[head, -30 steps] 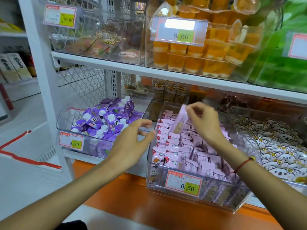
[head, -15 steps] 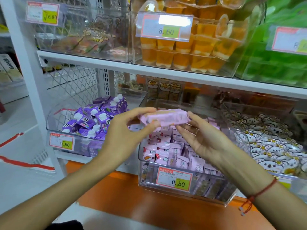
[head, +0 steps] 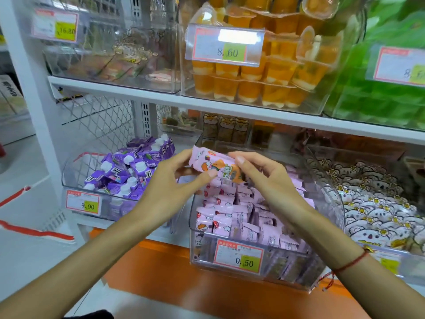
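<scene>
Above the clear plastic bin [head: 296,272] of small pink sachets, a long pink printed foil snack packet [head: 212,166] lies crosswise. The left hand [head: 170,184] pinches its 9 o'clock end. The right hand [head: 264,178] grips its 3 o'clock end. Purple cartons [head: 128,171] lie at 9 o'clock of the bin.

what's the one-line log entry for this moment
left hand: grips pink packet | right hand: pinches its other end | position: above clear bin of like packets | bin tag: 0.50
</scene>
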`<state>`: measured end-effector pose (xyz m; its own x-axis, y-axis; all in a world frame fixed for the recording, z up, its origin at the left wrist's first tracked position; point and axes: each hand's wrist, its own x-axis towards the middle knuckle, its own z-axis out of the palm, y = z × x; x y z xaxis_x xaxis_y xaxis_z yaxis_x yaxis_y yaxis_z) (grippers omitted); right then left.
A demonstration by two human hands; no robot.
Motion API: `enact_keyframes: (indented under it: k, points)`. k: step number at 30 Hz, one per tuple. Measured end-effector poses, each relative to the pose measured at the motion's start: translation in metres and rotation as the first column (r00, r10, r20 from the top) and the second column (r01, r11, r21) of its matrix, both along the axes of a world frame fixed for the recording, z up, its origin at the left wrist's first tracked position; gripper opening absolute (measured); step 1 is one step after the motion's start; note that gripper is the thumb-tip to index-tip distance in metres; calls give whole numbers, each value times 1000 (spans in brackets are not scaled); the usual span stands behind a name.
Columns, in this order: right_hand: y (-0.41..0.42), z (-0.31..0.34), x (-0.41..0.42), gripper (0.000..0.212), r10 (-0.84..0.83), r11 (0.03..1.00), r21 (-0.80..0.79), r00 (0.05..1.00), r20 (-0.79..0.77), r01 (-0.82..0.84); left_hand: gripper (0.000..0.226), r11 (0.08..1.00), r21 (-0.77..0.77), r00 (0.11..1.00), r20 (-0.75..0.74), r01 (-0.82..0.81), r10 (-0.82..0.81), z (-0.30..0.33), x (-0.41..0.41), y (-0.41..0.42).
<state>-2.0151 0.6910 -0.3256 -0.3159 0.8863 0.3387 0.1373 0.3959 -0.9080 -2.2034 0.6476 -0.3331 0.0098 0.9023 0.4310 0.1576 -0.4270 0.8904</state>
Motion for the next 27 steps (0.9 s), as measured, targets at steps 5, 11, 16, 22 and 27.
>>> enact_keyframes:
  k: [5, 11, 16, 22, 27]
  points:
    - [51, -3, 24, 17, -139, 990, 95, 897, 420, 109, 30, 982, 97, 974, -141, -165, 178, 10, -13, 28]
    - [85, -8, 18, 25, -70, 994, 111, 645, 761, -23, 28, 983, 121, 884, -432, -137, 176, 15, -18, 58]
    - [103, -6, -2, 44, 33, 999, -26, 589, 807, -19, 39, 988, 123, 794, -589, -95, 150, 21, -25, 73]
    - [111, -11, -11, 11, -75, 995, 15, 627, 775, 100, 48, 976, 198, 709, -675, -92, 204, 30, -31, 74]
    - [112, -26, -12, 17, -300, 951, 168, 640, 707, 260, 45, 941, 333, 574, -760, -58, 304, 26, -17, 70]
